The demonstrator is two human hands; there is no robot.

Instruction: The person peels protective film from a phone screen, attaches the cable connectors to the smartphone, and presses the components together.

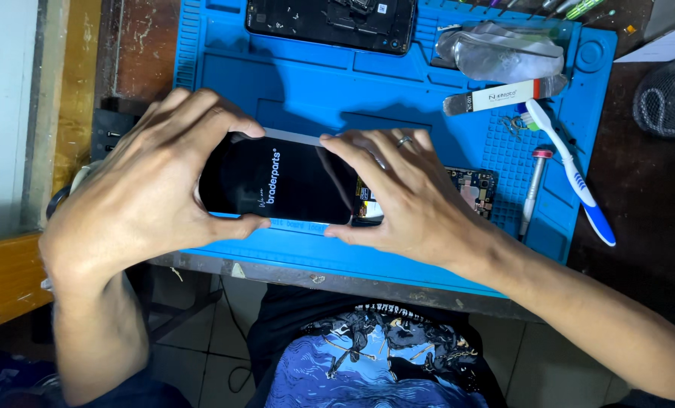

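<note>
Both hands on the black phone screen panel (281, 181), held flat just above the near edge of the blue silicone repair mat (307, 91). Left hand (137, 196) clamped around the rounded left end, fingers (224, 125) over the far edge and thumb under the near one; right hand (402, 196) pinching the right end likewise, ring on one finger. Glossy glass face, thin, stiff and probably light, likely slick and fragile — best gripped by the long edges, never pressed mid-face. Beneath the right hand, part of a circuit board (473, 187) peeking out. Farther back, an opened black phone body (330, 23), crumpled clear plastic film (504, 53), a flat metal pry tool (496, 97), a white-and-blue toothbrush (572, 174) and a slim screwdriver (532, 189) on the mat's ribbed, gridded surface. Worn brown tabletop (640, 189) around it.
</note>
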